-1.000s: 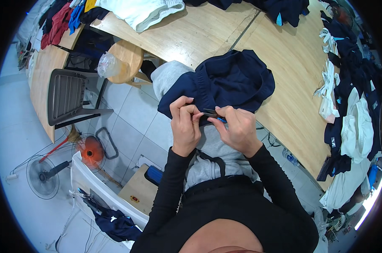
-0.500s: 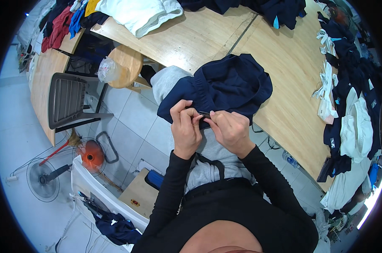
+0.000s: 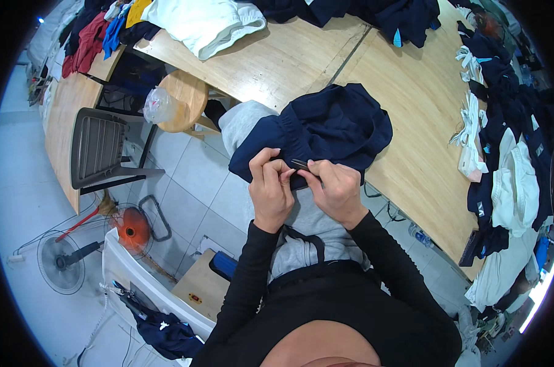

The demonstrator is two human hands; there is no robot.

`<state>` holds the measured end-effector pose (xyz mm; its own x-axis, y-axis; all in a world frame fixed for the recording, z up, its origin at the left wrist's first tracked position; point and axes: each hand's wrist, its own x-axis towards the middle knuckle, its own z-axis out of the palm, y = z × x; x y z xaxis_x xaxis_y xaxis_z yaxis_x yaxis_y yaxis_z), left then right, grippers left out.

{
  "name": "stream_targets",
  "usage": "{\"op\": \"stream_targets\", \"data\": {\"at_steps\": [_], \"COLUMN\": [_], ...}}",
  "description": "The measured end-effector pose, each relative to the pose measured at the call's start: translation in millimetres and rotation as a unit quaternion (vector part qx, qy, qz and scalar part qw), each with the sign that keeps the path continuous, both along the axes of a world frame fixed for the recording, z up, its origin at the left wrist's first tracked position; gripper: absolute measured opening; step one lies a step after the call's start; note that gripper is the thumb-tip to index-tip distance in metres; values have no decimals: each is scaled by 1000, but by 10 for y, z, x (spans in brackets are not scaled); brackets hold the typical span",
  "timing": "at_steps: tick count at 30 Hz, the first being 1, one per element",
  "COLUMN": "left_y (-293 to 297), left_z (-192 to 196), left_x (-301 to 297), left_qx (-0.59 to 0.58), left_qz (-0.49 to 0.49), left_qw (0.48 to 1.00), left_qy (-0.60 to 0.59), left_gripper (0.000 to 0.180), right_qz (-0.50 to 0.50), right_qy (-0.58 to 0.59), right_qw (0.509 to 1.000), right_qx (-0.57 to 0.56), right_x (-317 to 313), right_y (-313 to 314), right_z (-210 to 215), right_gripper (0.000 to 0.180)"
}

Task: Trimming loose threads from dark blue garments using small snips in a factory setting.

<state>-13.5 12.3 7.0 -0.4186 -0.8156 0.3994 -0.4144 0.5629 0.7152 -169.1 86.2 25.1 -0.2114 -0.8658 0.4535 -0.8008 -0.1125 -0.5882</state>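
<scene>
One table [image 3: 423,147] partly bears the navy garment [image 3: 335,125]. The left hand [image 3: 272,189] seems to pinch the garment's near edge; there too, the right hand [image 3: 338,189] grips a dark tool [image 3: 299,164], whose long axis runs leftward over that edge, toward the left hand.

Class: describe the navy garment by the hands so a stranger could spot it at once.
Start with the pale wooden table, then follow its near edge to the left hand and right hand. Just beyond them, the navy garment lies bunched, partly on the wood. Its gathered band and place at the hands set it apart from the navy clothes at the far edge.
</scene>
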Motion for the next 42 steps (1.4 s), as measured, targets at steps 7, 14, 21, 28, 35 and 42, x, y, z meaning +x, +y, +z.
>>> {"op": "stream_targets", "data": {"at_steps": [7,14,21,28,35,42], "left_y": [-59,-119,16,-9,27,-12], "left_z": [56,102,5,174,379,638], "left_x": [-7,-91,-125,-111,15,150], "left_qx": [38,-52,18,-10,92,399], "left_qz": [25,16,29,27,53,-7], "left_qw": [997,996,996,999,992,911], "left_qy": [68,65,88,35,65,104], "left_gripper": [14,25,10,3,6,11], "right_qz": [-100,-99,-86,-22,-25,19], "right_qy": [-233,-257,-230,-252,-284,-300], "right_qw": [967,960,969,967,958,954], "right_qx": [-30,-51,-36,24,-1,0], "right_x": [-96,-179,-48,-52,-44,-65], "right_y": [-28,46,-60,-15,3,-32], "right_z": [-31,16,127,162,258,407], "right_gripper": [26,41,35,20,18,16]}}
